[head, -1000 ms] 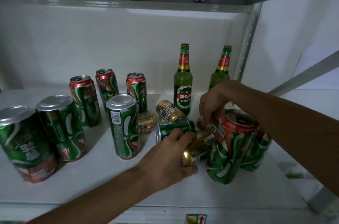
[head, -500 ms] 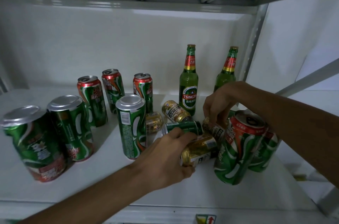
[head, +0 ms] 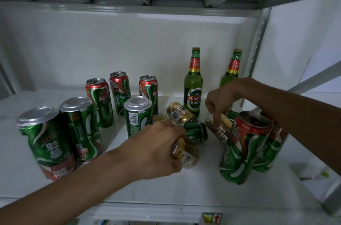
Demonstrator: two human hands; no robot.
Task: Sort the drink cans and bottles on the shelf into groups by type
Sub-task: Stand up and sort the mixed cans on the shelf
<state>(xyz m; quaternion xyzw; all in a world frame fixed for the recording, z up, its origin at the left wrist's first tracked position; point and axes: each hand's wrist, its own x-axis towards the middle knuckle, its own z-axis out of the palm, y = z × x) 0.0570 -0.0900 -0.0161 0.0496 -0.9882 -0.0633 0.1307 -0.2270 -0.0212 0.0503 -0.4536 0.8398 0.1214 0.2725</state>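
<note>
My left hand (head: 156, 149) grips a small gold can (head: 186, 152) lying near the middle of the white shelf (head: 166, 188). A small green can (head: 196, 130) lies on its side just behind it. My right hand (head: 221, 101) reaches down and pinches another small gold can (head: 218, 129) lying beside the tall cans. One more gold can (head: 180, 113) lies behind, tilted. Two green Tsingtao bottles (head: 193, 86) (head: 231, 70) stand at the back right.
Several tall green-and-red cans stand on the left (head: 46, 141) and middle (head: 138, 116) of the shelf, some upside down. Two more tall cans (head: 245, 149) stand at the front right under my right forearm. A metal upright (head: 258, 44) bounds the right side.
My left hand has turned the gold can it grips so its end faces the camera. My right hand has dropped lower onto the other gold can. The view has shifted slightly.
</note>
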